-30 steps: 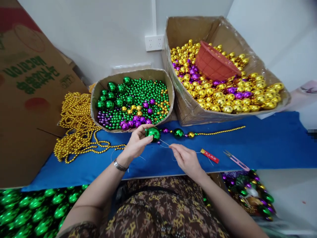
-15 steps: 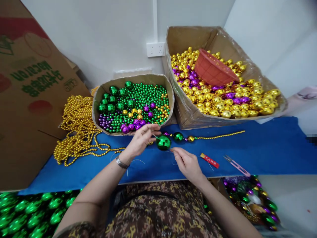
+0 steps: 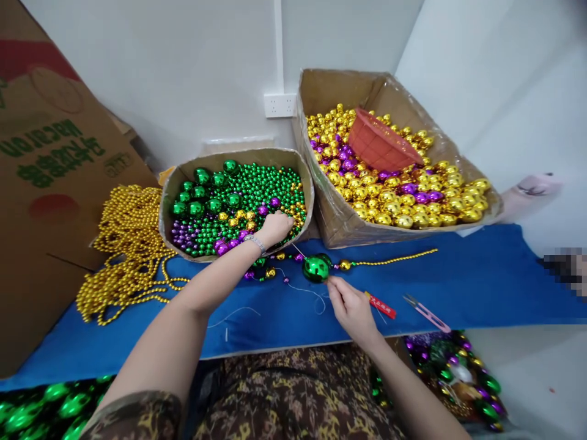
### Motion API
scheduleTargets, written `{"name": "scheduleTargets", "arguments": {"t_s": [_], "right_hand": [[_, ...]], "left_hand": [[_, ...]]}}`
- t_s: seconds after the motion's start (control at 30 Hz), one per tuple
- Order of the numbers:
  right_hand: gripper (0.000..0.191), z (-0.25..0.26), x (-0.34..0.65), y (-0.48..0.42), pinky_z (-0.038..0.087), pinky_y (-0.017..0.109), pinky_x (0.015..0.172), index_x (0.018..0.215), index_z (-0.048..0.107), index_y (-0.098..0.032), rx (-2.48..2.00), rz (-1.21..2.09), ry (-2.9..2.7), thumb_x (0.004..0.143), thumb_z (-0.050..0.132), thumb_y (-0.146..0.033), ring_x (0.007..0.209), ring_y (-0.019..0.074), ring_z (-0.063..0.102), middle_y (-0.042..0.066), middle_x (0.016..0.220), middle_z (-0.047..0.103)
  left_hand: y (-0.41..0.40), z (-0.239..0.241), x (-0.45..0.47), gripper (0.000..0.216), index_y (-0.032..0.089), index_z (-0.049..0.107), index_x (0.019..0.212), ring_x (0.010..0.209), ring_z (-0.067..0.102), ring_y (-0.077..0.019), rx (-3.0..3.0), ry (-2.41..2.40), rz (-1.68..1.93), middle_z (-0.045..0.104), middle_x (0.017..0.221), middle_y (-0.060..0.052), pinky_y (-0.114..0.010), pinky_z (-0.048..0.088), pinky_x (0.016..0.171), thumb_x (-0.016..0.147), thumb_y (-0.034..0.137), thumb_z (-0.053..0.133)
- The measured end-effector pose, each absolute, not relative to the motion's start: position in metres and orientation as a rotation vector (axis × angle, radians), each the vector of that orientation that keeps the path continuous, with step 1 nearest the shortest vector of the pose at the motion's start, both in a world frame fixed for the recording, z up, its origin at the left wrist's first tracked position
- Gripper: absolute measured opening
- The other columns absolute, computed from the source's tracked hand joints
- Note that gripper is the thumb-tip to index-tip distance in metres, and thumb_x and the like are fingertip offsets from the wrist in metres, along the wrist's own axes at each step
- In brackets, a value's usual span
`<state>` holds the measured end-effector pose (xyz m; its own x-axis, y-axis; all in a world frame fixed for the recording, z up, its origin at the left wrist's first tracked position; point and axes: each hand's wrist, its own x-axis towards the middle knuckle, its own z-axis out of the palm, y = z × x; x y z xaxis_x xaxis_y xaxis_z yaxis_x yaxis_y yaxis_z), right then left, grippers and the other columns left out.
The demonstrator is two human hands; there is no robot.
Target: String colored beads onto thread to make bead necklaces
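My left hand (image 3: 277,227) is inside the smaller cardboard box (image 3: 161,211), over the small gold beads (image 3: 299,208) at its right side. Its fingers are curled together, and what they hold, if anything, is hidden. My right hand (image 3: 349,304) pinches a thin needle at the lower right of a large shiny green bead (image 3: 316,269). The needle's straight end sticks out of the bead toward the upper left. Behind it on the blue cloth (image 3: 477,281) lies a strand of mixed beads ending in a small-bead gold chain (image 3: 398,257). Loose white thread (image 3: 300,287) trails nearby.
A larger box (image 3: 316,183) of gold and purple beads holds a red basket (image 3: 383,142). Gold bead chains (image 3: 132,226) are heaped at left beside a tall carton (image 3: 41,244). A red packet (image 3: 381,305) and pink thread snips (image 3: 428,313) lie at right.
My left hand has let go of the needle at the green bead and moved up into the smaller box. My right hand still holds the bead's lower right side. The view has shifted slightly.
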<state>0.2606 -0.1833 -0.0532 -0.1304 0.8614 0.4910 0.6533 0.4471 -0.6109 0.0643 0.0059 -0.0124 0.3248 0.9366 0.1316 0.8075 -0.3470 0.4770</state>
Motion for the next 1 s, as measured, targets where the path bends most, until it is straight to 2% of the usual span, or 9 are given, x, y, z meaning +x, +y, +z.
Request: {"name": "scheduleTargets", "arguments": {"t_s": [0.1,0.17,0.3,0.47,0.63,1.0], "right_hand": [[0.025,-0.053,0.262,-0.183,0.055,0.028,0.074,0.098,0.064,-0.020,-1.304,0.317,-1.828,0.098,0.041,-0.027,0.075,0.0186,0.070,0.007,0.085,0.073],[0.024,-0.052,0.261,-0.182,0.055,0.028,0.074,0.098,0.064,-0.020,-1.307,0.324,-1.821,0.098,0.041,-0.027,0.075,0.0183,0.070,0.006,0.084,0.073],[0.021,-0.053,0.257,-0.183,0.054,0.026,0.073,0.098,0.063,-0.019,-1.288,0.328,-1.832,0.097,0.042,-0.024,0.075,0.0175,0.070,0.006,0.085,0.073],[0.020,-0.054,0.254,-0.185,0.053,0.026,0.072,0.100,0.063,-0.019,-1.258,0.315,-1.846,0.097,0.043,-0.023,0.079,0.0174,0.071,0.006,0.090,0.074],[0.022,-0.055,0.255,-0.184,0.054,0.026,0.071,0.100,0.063,-0.019,-1.274,0.297,-1.870,0.098,0.042,-0.024,0.078,0.0174,0.071,0.006,0.089,0.074],[0.026,-0.062,0.259,-0.183,0.055,0.026,0.072,0.101,0.065,-0.020,-1.308,0.256,-1.910,0.098,0.040,-0.025,0.079,0.0178,0.071,0.007,0.090,0.074]], "left_hand": [[-0.007,-0.005,0.054,0.012,0.015,0.068,0.085,0.087,0.061,-0.0254,2.187,1.530,0.681,0.066,0.079,-0.011,-0.031,0.044,0.072,0.076,0.009,0.062],[-0.022,0.002,0.047,0.016,0.016,0.068,0.095,0.076,0.061,-0.0191,1.867,1.364,0.891,0.066,0.080,-0.008,-0.027,0.043,0.062,0.081,0.020,0.062],[-0.057,0.010,0.038,0.024,0.015,0.068,0.094,0.067,0.061,-0.0126,1.083,0.940,1.031,0.067,0.079,-0.006,-0.021,0.040,0.052,0.075,0.028,0.071],[-0.084,0.009,0.036,0.024,0.013,0.068,0.092,0.067,0.061,-0.0120,0.875,0.805,1.011,0.067,0.077,-0.006,-0.019,0.041,0.051,0.072,0.023,0.075],[-0.090,0.006,0.038,0.022,0.013,0.069,0.090,0.065,0.062,-0.0118,0.782,0.793,1.004,0.068,0.075,-0.006,-0.019,0.042,0.050,0.073,0.026,0.075],[-0.097,0.005,0.034,0.024,0.012,0.072,0.094,0.066,0.061,-0.0118,0.888,0.791,0.985,0.067,0.073,-0.007,-0.019,0.041,0.051,0.077,0.030,0.072]]}}
